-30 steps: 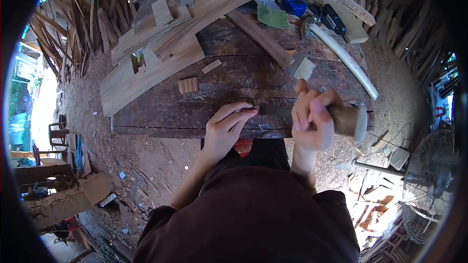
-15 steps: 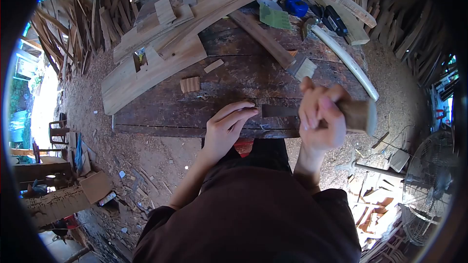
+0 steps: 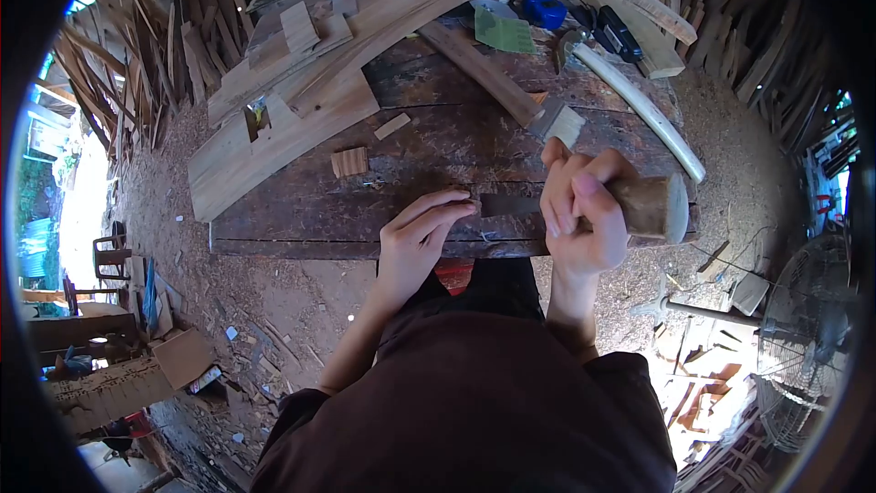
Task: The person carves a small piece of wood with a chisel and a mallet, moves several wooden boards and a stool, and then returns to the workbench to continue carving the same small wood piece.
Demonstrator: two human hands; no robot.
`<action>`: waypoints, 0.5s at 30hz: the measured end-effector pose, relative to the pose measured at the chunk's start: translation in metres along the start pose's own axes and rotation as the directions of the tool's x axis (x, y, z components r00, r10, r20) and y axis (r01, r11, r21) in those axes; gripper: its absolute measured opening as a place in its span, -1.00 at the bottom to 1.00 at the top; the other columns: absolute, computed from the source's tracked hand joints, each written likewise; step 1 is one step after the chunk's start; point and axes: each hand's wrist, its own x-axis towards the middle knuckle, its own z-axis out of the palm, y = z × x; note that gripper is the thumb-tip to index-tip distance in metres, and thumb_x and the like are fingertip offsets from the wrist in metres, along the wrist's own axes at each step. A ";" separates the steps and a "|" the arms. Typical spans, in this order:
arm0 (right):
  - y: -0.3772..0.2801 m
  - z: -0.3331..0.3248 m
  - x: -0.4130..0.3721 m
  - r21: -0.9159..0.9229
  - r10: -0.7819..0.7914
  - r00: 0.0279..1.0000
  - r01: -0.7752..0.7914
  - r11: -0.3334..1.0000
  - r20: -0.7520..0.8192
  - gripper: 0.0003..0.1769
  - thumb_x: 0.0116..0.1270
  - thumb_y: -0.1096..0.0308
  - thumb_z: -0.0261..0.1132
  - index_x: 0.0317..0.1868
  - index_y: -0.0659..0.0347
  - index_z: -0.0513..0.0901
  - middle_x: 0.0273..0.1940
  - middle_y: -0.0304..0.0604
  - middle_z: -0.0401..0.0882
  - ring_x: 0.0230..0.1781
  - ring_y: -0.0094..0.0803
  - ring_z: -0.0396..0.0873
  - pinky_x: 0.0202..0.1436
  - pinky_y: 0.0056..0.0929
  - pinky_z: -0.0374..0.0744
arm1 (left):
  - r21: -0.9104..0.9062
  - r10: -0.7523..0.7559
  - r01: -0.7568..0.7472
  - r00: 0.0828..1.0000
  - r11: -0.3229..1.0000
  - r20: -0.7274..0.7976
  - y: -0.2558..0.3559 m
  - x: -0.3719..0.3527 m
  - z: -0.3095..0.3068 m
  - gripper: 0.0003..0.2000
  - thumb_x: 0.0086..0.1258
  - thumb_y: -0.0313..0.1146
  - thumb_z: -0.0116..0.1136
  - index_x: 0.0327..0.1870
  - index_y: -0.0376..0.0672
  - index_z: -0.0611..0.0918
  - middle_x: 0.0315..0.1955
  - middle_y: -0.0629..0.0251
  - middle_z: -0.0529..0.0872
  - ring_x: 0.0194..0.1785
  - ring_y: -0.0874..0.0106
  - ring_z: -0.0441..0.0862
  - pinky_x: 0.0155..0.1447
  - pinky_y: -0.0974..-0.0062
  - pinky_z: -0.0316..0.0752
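Observation:
Fingers of my right hand [image 3: 587, 210] are wrapped round the thick wooden handle [image 3: 650, 207] of a flat-bladed tool. Its dark blade [image 3: 509, 205] points left, low over the front part of the worn wooden table [image 3: 411, 160]. At the blade's tip, my left hand [image 3: 424, 233] has its fingers pressed together; anything between them is too small to make out. A small striped wood block [image 3: 350, 162] and a thin wood strip [image 3: 392, 126] lie beyond my left hand.
Curved boards [image 3: 283, 141] cover the table's left side. A wooden-handled tool [image 3: 484, 73], a blue tape measure [image 3: 544, 11], green paper [image 3: 505, 32], a black tool [image 3: 620, 34] and a pale curved handle [image 3: 639, 111] lie behind. A fan [image 3: 803, 338] stands at right.
My right hand and the tool have moved slightly left, bringing the blade tip to my left fingertips. The view has shifted a little.

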 end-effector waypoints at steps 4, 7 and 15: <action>-0.006 -0.003 0.002 0.020 0.012 0.999 -0.013 1.000 0.032 -0.75 0.25 0.36 0.09 -0.57 0.05 0.26 -0.79 -0.36 0.16 -0.82 -0.60 0.08 0.08 -0.25 0.24 | 0.013 0.008 -0.008 1.000 1.000 -0.006 -0.002 0.000 0.000 -0.84 0.26 -0.65 0.20 -0.19 -0.26 0.72 -0.11 0.17 0.72 -0.09 0.29 0.72 -0.01 0.46 0.63; 0.003 0.002 -0.002 0.032 0.043 0.999 -0.044 0.999 0.007 -0.76 0.28 0.37 0.12 -0.54 0.05 0.30 -0.77 -0.41 0.19 -0.81 -0.60 0.15 0.09 -0.31 0.27 | 0.019 0.016 -0.015 1.000 1.000 -0.012 -0.001 -0.001 0.000 -0.84 0.26 -0.66 0.20 -0.19 -0.26 0.72 -0.11 0.17 0.72 -0.09 0.30 0.72 -0.02 0.46 0.63; -0.004 -0.001 -0.002 0.001 -0.016 1.000 0.016 1.000 0.008 -0.72 0.27 0.35 0.14 -0.58 0.05 0.28 -0.79 -0.39 0.18 -0.82 -0.61 0.13 0.11 -0.28 0.25 | 0.035 0.035 -0.034 0.999 0.999 -0.018 0.000 -0.001 -0.001 -0.83 0.25 -0.69 0.19 -0.20 -0.27 0.72 -0.12 0.18 0.67 -0.10 0.31 0.70 -0.05 0.47 0.61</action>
